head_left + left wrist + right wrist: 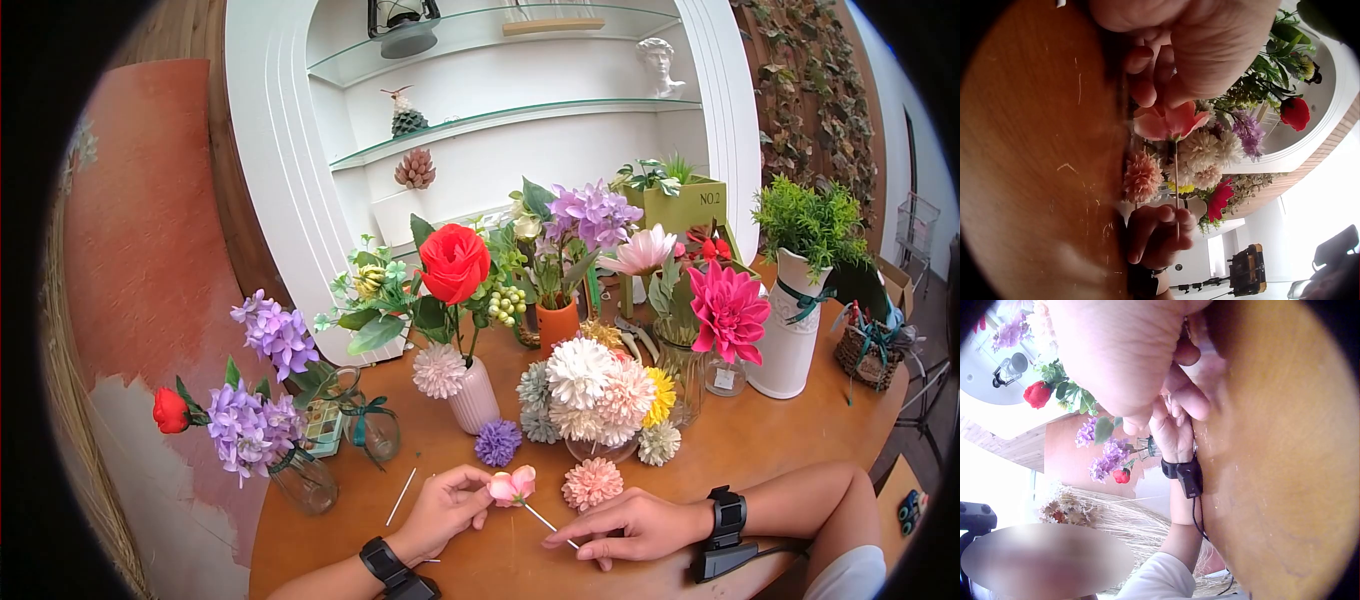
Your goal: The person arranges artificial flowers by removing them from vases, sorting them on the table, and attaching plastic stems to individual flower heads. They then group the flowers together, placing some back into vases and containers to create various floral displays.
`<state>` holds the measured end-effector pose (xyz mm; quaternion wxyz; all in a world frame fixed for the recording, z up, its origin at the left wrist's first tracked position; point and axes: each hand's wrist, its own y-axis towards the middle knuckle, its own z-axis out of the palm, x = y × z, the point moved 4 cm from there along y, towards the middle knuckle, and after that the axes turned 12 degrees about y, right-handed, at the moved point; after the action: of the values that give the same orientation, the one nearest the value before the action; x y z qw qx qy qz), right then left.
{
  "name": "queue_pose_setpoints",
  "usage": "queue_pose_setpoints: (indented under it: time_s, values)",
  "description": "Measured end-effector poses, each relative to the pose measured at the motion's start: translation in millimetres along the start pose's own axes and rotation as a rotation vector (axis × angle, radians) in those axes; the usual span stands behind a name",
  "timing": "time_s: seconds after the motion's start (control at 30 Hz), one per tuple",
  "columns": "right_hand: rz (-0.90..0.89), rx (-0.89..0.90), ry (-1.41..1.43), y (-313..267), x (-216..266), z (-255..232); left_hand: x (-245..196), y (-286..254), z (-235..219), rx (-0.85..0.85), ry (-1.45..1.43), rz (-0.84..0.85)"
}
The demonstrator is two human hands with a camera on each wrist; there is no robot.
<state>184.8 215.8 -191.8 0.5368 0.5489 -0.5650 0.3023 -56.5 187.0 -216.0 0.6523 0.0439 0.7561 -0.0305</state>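
A small pink artificial flower [512, 486] with a thin white stick stem [540, 518] is held low over the wooden table between both hands. My left hand [447, 512] pinches the flower at its petals, thumb and fingertips right at the bloom. The right hand [640, 524] grips the lower end of the stem between thumb and fingers. In the left wrist view the pink flower [1171, 122] points its petals at the left hand, and its stem runs down to the right hand [1159, 231]. In the right wrist view the bloom is hidden behind the right hand.
Just beyond the hands are a peach pompom flower [593, 484], a purple pompom flower [497, 442] and a bowl of pompom blooms [590, 390]. Another white stick [401, 497] lies left. Behind stand a pink vase [474, 398], glass bottles [306, 486] and a white vase [785, 335].
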Motion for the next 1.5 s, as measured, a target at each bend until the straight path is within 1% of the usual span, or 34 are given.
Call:
queue_pose_setpoints:
  time_s: [0.1,0.17,0.23,0.3,0.4,0.53,0.6,0.63,0.7,0.73,0.77,0.83,0.9,0.97,1.0,1.07,1.2,1.3,1.37,1.4,1.43,1.5]
  values:
    - [0.001,-0.024,0.003,0.7,-2.7,-0.1,2.4,-0.4,1.9,0.024,0.056,-0.019]
    - [0.005,-0.076,0.020,2.0,-4.5,-2.8,-5.3,-3.0,10.9,0.077,0.200,0.031]
    - [-0.002,-0.086,0.036,2.0,-4.1,-2.3,-3.5,-2.7,10.5,0.095,0.202,0.037]
    - [-0.009,-0.097,0.051,1.8,-2.0,-2.2,-0.6,-2.5,9.6,0.094,0.190,-0.023]
    - [0.025,-0.077,0.058,1.9,1.1,-2.6,-0.6,-2.7,7.7,0.063,0.187,-0.048]
    - [0.026,-0.063,0.056,0.7,-1.8,-2.4,1.0,-1.2,6.6,0.091,0.162,-0.063]
    - [0.013,-0.069,0.061,0.8,-1.1,-2.4,-11.6,-4.4,16.3,0.187,0.176,0.032]
    - [0.013,-0.053,0.061,1.1,1.5,-1.8,-12.7,-5.7,18.7,0.186,0.176,0.032]
    - [0.014,-0.038,0.061,1.3,2.7,-1.0,-15.1,-9.4,28.5,0.347,0.116,0.071]
    - [0.008,-0.037,0.060,1.2,2.3,-0.8,-14.6,-11.0,28.6,0.381,0.114,0.056]
    - [0.003,-0.036,0.060,1.2,1.7,-0.6,-13.5,-11.0,27.9,0.381,0.114,0.056]
    - [-0.024,-0.032,0.055,1.1,-0.7,-0.2,-11.1,-10.4,27.7,0.405,0.177,0.089]
    - [-0.052,-0.028,0.050,1.4,-1.2,-0.4,-9.7,-10.2,25.8,0.408,0.199,0.112]
    - [-0.052,-0.017,0.040,1.8,-1.4,-0.3,-4.4,-10.7,21.2,0.417,0.193,0.053]
    - [-0.052,-0.017,0.040,1.9,-1.0,-0.2,-5.9,-11.4,21.7,0.417,0.193,0.053]
    - [-0.025,-0.017,0.042,2.1,-0.9,0.2,-14.0,-14.5,24.9,0.414,0.071,0.046]
    - [-0.013,-0.013,0.042,2.3,-3.2,0.2,-14.7,-17.2,29.3,0.419,0.114,0.079]
    - [-0.014,-0.011,0.045,2.1,-4.6,0.6,-7.5,-17.7,28.5,0.431,0.031,0.069]
    - [0.036,-0.010,0.056,2.1,-4.6,0.8,-4.8,-14.5,23.7,0.321,0.034,0.128]
    - [0.036,-0.010,0.056,2.3,-5.4,0.9,-8.4,-14.4,23.9,0.335,-0.006,0.175]
    - [0.041,-0.021,0.071,2.5,-7.0,0.6,-8.5,-14.2,24.0,0.335,-0.006,0.175]
    - [0.047,-0.032,0.085,2.5,-7.8,0.4,-9.2,-12.9,21.7,0.274,-0.074,0.179]
